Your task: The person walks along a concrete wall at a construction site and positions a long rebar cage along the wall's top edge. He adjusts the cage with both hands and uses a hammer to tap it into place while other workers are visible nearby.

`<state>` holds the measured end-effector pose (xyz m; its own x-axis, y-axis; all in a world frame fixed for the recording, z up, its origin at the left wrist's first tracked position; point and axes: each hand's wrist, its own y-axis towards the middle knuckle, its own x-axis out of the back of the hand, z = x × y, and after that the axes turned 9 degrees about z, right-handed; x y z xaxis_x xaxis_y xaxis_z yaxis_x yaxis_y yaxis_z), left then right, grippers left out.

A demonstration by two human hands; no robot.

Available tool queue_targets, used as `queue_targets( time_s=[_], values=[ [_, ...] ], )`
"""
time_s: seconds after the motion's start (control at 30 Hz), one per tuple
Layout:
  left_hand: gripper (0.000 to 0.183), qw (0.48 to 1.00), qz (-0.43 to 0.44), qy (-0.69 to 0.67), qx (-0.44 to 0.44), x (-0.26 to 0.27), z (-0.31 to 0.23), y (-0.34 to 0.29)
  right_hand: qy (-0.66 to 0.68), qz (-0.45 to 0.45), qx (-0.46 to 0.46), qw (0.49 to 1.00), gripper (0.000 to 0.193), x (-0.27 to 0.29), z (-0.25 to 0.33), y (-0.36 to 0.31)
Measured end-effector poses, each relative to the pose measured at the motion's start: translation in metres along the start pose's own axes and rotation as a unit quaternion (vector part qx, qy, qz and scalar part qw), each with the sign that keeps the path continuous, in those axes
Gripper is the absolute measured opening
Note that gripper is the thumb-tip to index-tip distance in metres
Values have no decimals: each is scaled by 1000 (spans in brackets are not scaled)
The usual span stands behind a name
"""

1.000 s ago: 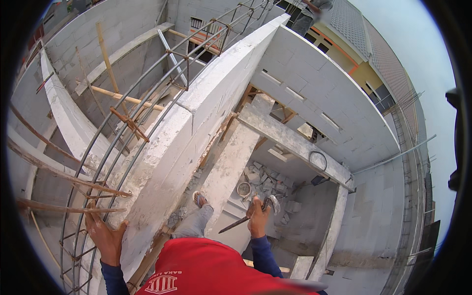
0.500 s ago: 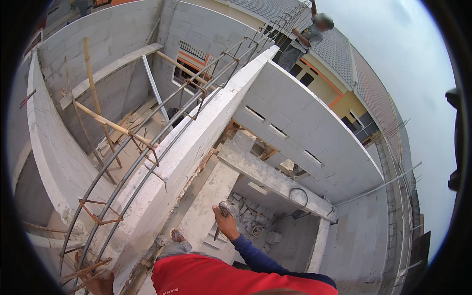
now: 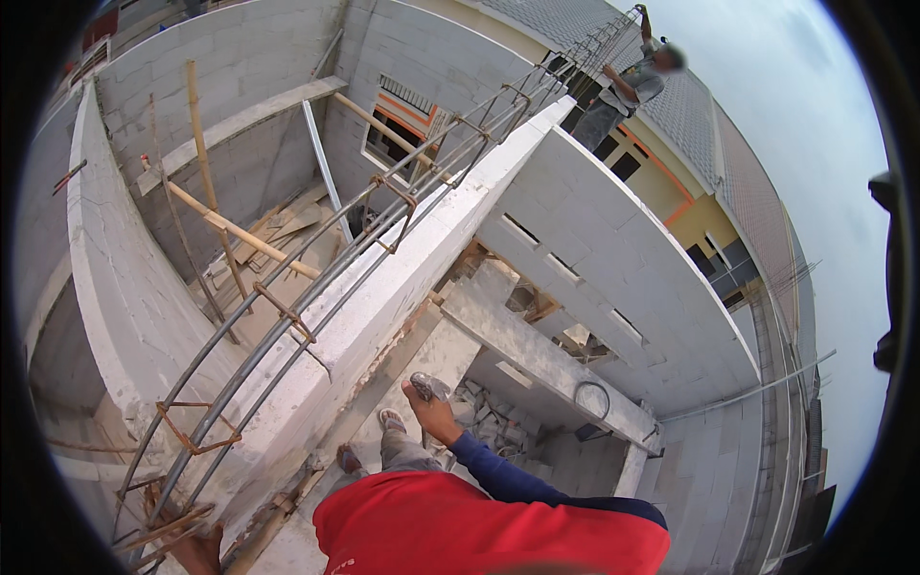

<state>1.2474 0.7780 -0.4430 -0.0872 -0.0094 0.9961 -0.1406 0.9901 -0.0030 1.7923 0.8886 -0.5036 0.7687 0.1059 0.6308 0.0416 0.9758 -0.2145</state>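
A long rebar cage (image 3: pixel 228 388), grey bars with rusty square stirrups, runs along the white block wall top from lower left to far right. My left hand (image 3: pixel 196 551) is at its near end, closed among the bars; some fingers are hidden behind them. My right hand (image 3: pixel 431 412) is held out in front of my red shirt, closed round a grey metal hand tool (image 3: pixel 433 385). Only the tool's rounded end shows past my thumb, so its exact kind is unclear. The tool is apart from the cage.
The white wall top (image 3: pixel 383 278) slopes away beneath the cage. A person (image 3: pixel 623 91) stands by its far end, hands raised at the bars. Bamboo poles (image 3: pixel 199 144) lean inside the left room. Broken blocks (image 3: pixel 494 417) lie below right, beside a concrete beam (image 3: pixel 537 345) with a black hose loop.
My view has shifted, so walls and poles sit farther right. My right hand has moved slightly up and left, the tool turned in it. Both my feet now show.
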Motion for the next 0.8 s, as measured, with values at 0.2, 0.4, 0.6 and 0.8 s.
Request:
queue_targets(
  time_s=[0.2, 0.4, 0.6, 0.8],
  values=[
    [108, 1000, 3, 0, 22, -2, -2, -1, 42, 42, 149, 987, 37, -2, -33, 39],
    [106, 999, 9, 4, 42, 3, -8, -1, 24, 41, 187, 981, 42, 5, -62, 71],
    [104, 998, 19, 7, 60, 4, -11, -1, -10, 78, 194, 978, 30, 1, -118, 87],
    [102, 998, 20, 8, 63, 3, -12, -1, -13, 178, 75, 981, 25, -24, -185, 91]
  ],
)
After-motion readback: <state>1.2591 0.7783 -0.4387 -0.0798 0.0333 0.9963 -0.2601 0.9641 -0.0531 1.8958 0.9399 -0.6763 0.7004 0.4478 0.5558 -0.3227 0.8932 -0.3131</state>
